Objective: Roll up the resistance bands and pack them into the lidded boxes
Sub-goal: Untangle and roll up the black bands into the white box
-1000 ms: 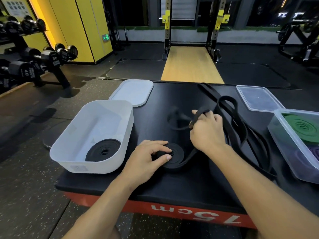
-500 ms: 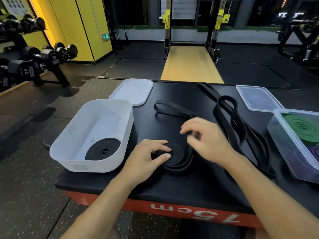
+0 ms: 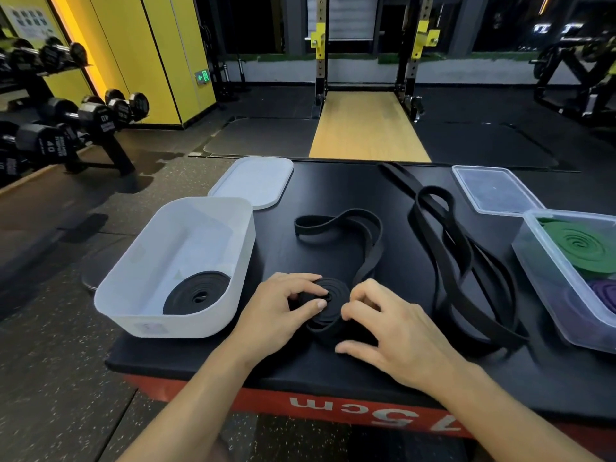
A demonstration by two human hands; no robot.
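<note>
On the worktop (image 3: pixel 333 195) marked "75cm", the left hand (image 3: pixel 276 311) and right hand (image 3: pixel 396 331) grip the black roll (image 3: pixel 330 295) at 6 o'clock.

Half-rolled black band (image 3: pixel 328 296) lies flat, loose tail looping away. Rolled black band (image 3: pixel 196 293) lies flat inside open white box (image 3: pixel 173 328).

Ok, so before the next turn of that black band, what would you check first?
1. Left hand holds the coil: ok.
2. Right hand has fingers on the coil's edge: ok.
3. Loose tail lies apart from the other bands: ok.
4. White box is open, with room beside the rolled band: ok.
5. Coil wound tightly: cannot tell.
</note>
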